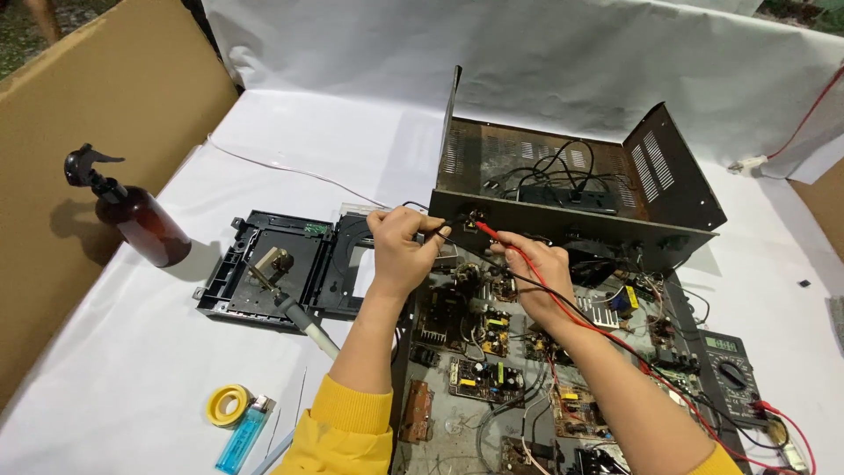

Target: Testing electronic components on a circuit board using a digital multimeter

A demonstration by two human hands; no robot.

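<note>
Two probes were in my hands over an opened electronics chassis. Largest of all was the white cloth that covered the table, with a brown cardboard sheet standing along its far left. On the cloth, right of centre, the black metal housing stood with its vented walls up and dark cables bunched inside; its front edge was where both probe tips met. Nearer to me lay the open chassis bed crowded with circuit boards. Left of it sat a black plastic disc-drive tray, and a soldering iron lay across it with its handle pointing toward me. Farther left stood an amber spray bottle with a black trigger. At the near right a multimeter rested beside the boards, its red and black leads running up to my hands.

My left hand was curled, fingers pinched closed on the black probe, pressing it to the housing's front edge. My right hand was likewise closed on the red probe, whose tip touched just beside the black one. Near my left sleeve lay a yellow roll of tape and a blue lighter, just beside each other.
</note>
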